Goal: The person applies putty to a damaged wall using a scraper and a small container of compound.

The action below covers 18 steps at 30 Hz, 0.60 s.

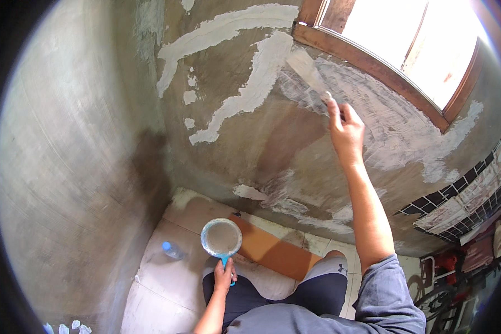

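Note:
My right hand (348, 133) reaches up to the wall, its fingers wrapped round the handle of a putty knife (308, 69). The knife's broad, whitish blade points up and left, over or against the wall just below the window's corner; whether it touches cannot be told. Low in front of me, my left hand (222, 276) grips the blue handle of a round dipper (221, 237) holding greyish paste. White filler (245, 100) lies on the brown-grey wall in thick, irregular bands left of the blade. To the right, under the window, it is smeared thin.
A wooden-framed window (367, 53) is at the upper right. On the tiled floor, a clear bottle with a blue cap (172, 250) stands left of the dipper, and an orange-brown board (273, 247) lies along the wall. A black wire grid (465, 192) and dark clutter (451, 289) are at right.

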{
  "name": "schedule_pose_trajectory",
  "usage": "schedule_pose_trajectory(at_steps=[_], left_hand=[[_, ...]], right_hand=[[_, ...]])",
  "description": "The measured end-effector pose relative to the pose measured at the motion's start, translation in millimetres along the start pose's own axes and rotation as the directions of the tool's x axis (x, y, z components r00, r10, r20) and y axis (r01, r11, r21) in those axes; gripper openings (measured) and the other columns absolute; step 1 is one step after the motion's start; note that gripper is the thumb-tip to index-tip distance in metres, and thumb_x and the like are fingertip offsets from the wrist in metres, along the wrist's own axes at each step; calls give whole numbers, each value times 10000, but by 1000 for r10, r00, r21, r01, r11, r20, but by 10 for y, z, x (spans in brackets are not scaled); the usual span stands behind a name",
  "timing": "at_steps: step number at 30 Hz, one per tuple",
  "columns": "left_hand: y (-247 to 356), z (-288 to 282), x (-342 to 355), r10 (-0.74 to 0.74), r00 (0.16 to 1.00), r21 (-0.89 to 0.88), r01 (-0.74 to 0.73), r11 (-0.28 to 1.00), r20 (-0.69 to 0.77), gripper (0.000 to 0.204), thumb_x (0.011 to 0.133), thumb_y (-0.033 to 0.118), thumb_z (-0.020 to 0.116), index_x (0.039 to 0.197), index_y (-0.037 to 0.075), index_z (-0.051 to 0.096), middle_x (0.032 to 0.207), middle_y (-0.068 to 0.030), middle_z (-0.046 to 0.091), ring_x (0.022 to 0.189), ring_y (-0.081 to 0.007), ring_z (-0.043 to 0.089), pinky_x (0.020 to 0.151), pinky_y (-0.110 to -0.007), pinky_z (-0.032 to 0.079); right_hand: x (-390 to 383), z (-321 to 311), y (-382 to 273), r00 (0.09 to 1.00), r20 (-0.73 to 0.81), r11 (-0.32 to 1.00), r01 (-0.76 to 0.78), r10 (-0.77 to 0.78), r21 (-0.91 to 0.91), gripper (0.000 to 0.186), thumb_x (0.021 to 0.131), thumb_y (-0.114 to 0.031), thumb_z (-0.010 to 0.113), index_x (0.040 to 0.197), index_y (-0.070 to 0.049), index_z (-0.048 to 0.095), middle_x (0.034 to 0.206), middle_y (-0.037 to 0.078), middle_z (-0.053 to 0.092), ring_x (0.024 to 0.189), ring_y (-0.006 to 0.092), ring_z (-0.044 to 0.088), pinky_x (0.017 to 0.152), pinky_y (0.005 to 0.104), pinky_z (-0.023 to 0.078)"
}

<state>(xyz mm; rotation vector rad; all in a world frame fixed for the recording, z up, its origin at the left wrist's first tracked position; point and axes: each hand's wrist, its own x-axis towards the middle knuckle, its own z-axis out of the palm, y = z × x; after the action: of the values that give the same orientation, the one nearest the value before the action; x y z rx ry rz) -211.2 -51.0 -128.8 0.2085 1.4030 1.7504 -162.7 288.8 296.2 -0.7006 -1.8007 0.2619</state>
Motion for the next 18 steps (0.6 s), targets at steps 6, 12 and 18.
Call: schedule_pose_trajectory(at_steps=[6,12,18], left_hand=[[-11,-24,21,-13,1000,-58,12,998,-10,284,1051,324,564,943,64,525,626,-25,497,429,-123,486,405,-285,420],[66,25,-32,15,1000,26,-14,1000,-16,288,1054,330,557,933,72,516,618,-26,493,421,-125,476,402,-282,420],[9,-26,-10,-4,1000,-104,2,995,-18,288,1055,325,554,931,69,509,615,-26,484,423,-121,469,404,-279,416]], right_hand=[[-540,-177,153,999,23,998,-35,36,-60,291,986,-274,678,872,-8,655,626,133,588,540,177,516,546,334,449],[-378,162,-105,997,71,1000,-4,6,-22,313,968,-303,697,908,2,662,701,192,656,572,271,607,593,367,499],[-750,-444,753,992,51,988,-110,117,-111,307,970,-293,690,900,5,666,656,161,625,559,191,559,570,343,472]])
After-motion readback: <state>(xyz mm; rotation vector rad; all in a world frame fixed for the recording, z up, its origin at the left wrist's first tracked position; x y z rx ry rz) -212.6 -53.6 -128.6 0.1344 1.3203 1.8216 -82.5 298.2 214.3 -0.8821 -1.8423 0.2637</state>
